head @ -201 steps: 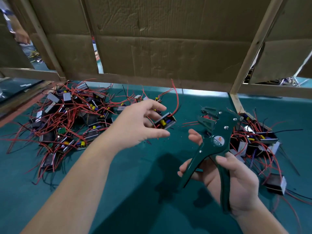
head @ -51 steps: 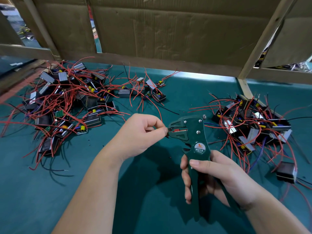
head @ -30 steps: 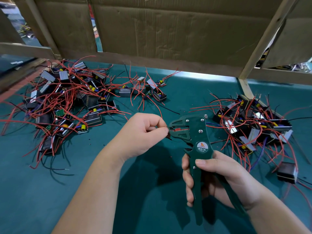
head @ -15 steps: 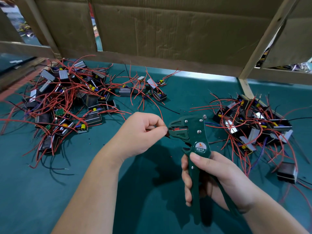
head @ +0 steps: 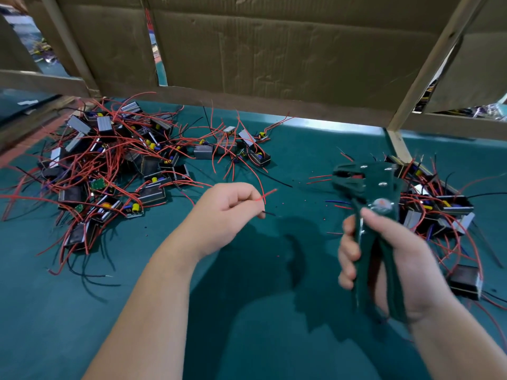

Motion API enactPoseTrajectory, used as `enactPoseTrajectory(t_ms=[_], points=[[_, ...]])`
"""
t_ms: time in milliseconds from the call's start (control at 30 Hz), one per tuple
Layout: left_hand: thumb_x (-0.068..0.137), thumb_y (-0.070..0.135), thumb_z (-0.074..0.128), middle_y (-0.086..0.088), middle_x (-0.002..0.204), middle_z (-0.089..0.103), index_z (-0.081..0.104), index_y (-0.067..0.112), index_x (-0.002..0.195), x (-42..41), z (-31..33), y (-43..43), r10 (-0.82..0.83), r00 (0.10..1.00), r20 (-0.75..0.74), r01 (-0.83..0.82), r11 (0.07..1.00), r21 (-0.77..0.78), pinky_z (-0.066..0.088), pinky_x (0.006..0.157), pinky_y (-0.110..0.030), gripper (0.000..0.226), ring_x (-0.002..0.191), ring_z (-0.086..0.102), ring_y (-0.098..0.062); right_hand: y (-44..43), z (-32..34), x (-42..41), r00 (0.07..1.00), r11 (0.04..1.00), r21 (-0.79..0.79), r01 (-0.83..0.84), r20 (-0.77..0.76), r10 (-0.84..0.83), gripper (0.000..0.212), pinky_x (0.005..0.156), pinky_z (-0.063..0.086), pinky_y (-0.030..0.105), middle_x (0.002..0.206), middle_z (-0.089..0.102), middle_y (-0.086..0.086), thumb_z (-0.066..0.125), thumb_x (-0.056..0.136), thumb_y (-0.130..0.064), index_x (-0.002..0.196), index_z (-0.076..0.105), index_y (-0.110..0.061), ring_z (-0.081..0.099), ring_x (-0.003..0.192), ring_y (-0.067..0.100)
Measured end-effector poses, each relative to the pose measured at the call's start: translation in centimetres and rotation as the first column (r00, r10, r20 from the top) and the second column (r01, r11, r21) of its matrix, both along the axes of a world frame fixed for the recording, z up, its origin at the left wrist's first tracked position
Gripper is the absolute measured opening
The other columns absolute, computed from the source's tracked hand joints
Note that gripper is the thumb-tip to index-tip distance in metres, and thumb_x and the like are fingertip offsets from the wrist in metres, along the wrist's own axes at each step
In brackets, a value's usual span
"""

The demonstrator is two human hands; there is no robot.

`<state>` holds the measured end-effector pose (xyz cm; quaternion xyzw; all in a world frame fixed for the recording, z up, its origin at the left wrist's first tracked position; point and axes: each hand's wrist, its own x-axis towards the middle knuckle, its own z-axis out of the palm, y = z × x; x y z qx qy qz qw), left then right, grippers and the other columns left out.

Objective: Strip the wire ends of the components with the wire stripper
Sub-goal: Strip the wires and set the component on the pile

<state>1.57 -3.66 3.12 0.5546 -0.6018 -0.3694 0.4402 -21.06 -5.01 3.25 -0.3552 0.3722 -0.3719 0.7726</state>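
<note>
- Green felt covers the table (head: 247, 338), with a wall of brown cardboard panels (head: 274, 56) and pale wooden slats (head: 428, 61) standing behind it.
- The left hand (head: 225, 215) is curled over the middle of the table, its fingers (head: 248, 200) pinched shut on thin wires: a red wire (head: 267, 193) pokes out past the fingertips toward the right, and a black wire end (head: 270, 214) shows just below it. The component those wires belong to is hidden inside the hand.
- The right hand (head: 384, 267) is wrapped around both handles of a dark green wire stripper (head: 365, 204), held upright with its head above the fingers and pointing left. That hand and the tool are blurred.
- The stripper head is well apart from the wire ends, to the right of the left fingertips.
- Beyond and left of the left hand lies a large pile of components (head: 109, 171) tangled in red and black leads.
- A smaller pile of components (head: 439, 207) lies just behind and to the right of the right-hand fingers.
- Tiny red bits of insulation (head: 324, 218) dot the felt between the two hands.
</note>
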Motion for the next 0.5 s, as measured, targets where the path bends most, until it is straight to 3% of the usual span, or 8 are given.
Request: enactPoseTrajectory(t_ms=[67,167,233,333,500], points=[[0.082,0.025,0.051,0.013,0.037,0.036,0.058,0.013,0.069,0.3,0.2,0.0,0.004,0.996,-0.087,-0.006,1.0,-0.025,0.02,0.04,-0.01,0.018,0.035,0.026,-0.001,-0.3,0.1,-0.9,0.999,0.999,-0.009,-0.034,0.039,0.035,0.038,0.041,0.044,0.035,0.059,0.047,0.008,0.075,0.056,-0.043,0.074,0.064,-0.01,0.047,0.044,0.024],[0.091,0.016,0.055,0.018,0.041,0.044,0.056,0.01,0.073,0.0,0.1,0.0,-0.035,0.994,-0.104,0.028,0.997,-0.069,0.024,0.041,-0.005,0.019,0.035,0.034,0.002,0.2,-0.3,-1.1,0.979,0.981,-0.001,-0.195,0.054,0.194,0.056,0.051,0.051,0.042,0.069,0.057,0.017,0.089,0.043,-0.041,0.083,0.071,-0.007,0.055,0.053,0.03],[0.091,0.012,0.059,0.019,0.045,0.046,0.056,0.008,0.073,-0.3,-0.1,0.0,-0.039,0.992,-0.12,0.028,0.996,-0.088,0.025,0.043,-0.004,0.018,0.038,0.036,0.003,0.6,-0.7,-0.6,0.957,0.958,0.001,-0.287,0.05,0.287,0.06,0.059,0.053,0.046,0.08,0.062,0.026,0.09,0.044,-0.038,0.091,0.072,-0.005,0.059,0.06,0.034],[0.082,0.021,0.06,0.016,0.052,0.046,0.059,0.008,0.073,-0.5,0.0,0.0,-0.034,0.983,-0.179,0.016,0.995,-0.103,0.025,0.045,-0.006,0.016,0.043,0.033,0.002,1.1,-1.0,0.2,0.932,0.937,-0.007,-0.349,0.098,0.348,0.056,0.066,0.053,0.051,0.091,0.063,0.036,0.087,0.052,-0.032,0.097,0.07,-0.004,0.061,0.066,0.038],[0.085,0.019,0.061,0.012,0.06,0.053,0.064,0.016,0.073,-0.9,0.2,-0.1,-0.033,0.974,-0.225,0.007,0.993,-0.116,0.031,0.051,-0.008,0.013,0.051,0.038,0.002,1.3,-0.9,0.7,0.886,0.905,0.012,-0.426,0.208,0.414,0.049,0.07,0.052,0.051,0.081,0.059,0.028,0.082,0.062,-0.029,0.099,0.066,-0.002,0.06,0.07,0.038]])
